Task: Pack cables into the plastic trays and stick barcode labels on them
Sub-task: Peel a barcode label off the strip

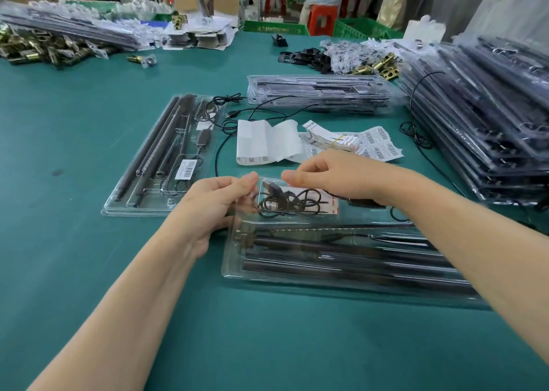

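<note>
A coiled black cable (285,202) lay in the far-left compartment of a clear plastic tray (232,261) on the green surface (89,129). The left hand (217,203) pinched that corner of the tray. The right hand (326,172) curled over the tray's far edge; its grip could not be told. Barcode labels (377,141) lay beyond the tray.

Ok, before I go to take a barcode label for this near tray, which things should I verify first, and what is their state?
1. Coiled cable inside the near tray compartment: ok.
2. Cable loop past the right wrist tucked in: cannot tell.
3. Dark rods seated in their channels: ok.
4. Barcode label on this tray: not ok, none visible.
5. Label sheets close behind the right hand: ok.
6. Left hand free: not ok, it grips the tray corner.
</note>
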{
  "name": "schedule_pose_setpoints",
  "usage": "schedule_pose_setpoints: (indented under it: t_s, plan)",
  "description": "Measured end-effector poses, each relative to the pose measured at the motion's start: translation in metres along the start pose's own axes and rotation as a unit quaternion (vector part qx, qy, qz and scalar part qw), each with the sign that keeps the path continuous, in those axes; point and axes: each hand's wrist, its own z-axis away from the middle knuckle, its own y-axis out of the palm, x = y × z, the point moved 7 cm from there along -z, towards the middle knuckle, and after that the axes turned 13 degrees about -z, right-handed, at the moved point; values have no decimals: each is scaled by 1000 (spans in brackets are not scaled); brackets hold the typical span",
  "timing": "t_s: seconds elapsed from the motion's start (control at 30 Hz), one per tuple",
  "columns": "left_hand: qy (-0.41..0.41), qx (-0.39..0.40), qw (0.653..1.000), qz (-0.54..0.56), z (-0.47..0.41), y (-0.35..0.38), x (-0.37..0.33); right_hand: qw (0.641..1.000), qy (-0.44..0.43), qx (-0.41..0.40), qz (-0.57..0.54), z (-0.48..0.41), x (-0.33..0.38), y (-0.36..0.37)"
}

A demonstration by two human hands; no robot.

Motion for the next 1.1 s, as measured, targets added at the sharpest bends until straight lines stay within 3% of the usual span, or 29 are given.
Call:
schedule_pose_setpoints:
  t_s: [0.2,0.33,0.47,0.73,1.1]
  plan:
    - [34,21,999,17,2,9,-4,996,-62,16,54,-18,40,27]
    - [33,57,997,32,2,6,-5,997,-64,32,-18,-19,41,27]
    - [33,97,994,25,1,4,-5,997,-59,42,-14,-16,39,29]
    - [9,59,998,23,-2,-2,-2,997,-16,58,56,-4,24,17]
    - [30,52,998,-2,-3,1,1,998,-13,63,-24,-7,11,18]
